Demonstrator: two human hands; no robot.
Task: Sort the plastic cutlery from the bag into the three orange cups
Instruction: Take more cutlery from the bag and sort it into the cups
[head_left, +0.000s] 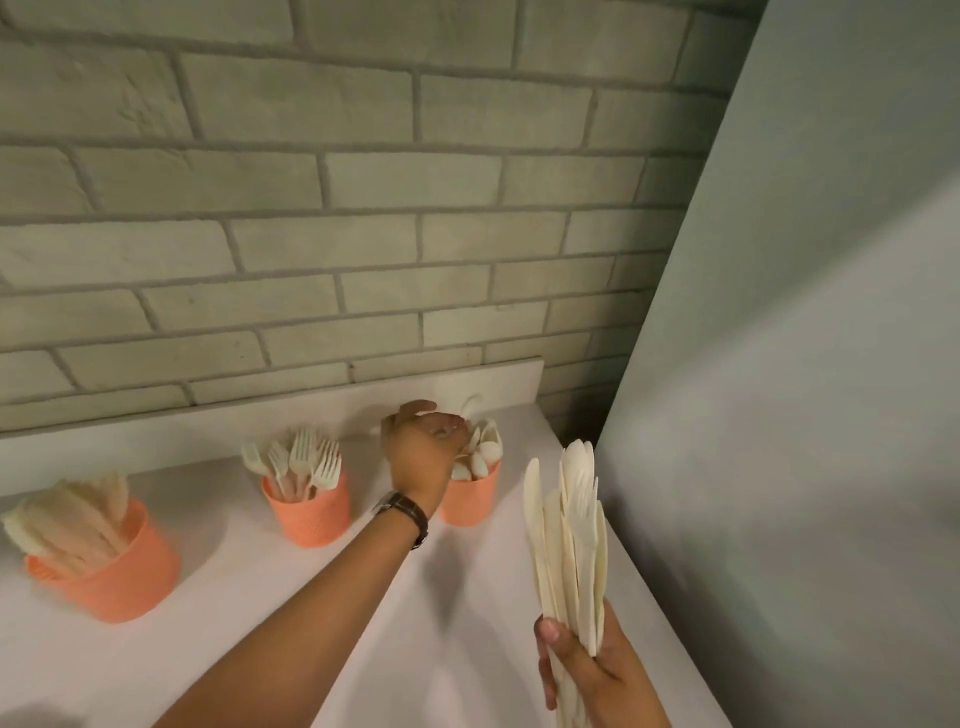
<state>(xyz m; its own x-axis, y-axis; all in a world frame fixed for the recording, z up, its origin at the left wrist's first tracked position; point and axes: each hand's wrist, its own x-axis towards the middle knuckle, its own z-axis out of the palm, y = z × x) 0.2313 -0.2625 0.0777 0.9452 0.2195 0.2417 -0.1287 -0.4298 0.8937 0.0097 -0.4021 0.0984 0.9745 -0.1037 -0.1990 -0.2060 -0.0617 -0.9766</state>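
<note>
Three orange cups stand along the white counter. The left cup (122, 577) holds knives, the middle cup (309, 512) holds forks, and the right cup (470, 501) holds spoons. My left hand (423, 447) reaches over the right cup with its fingers curled. A blurred cream spoon (471, 404) sticks up from its fingertips, which seem to pinch it. My right hand (582, 675) grips a bundle of cream cutlery (569, 540), mostly knives, upright at the counter's right edge. No bag is in view.
A low white backsplash (311, 410) and a grey brick wall (337, 234) run behind the cups. A plain grey panel (779, 415) rises right of the counter edge. The white counter (234, 649) spreads in front of the cups.
</note>
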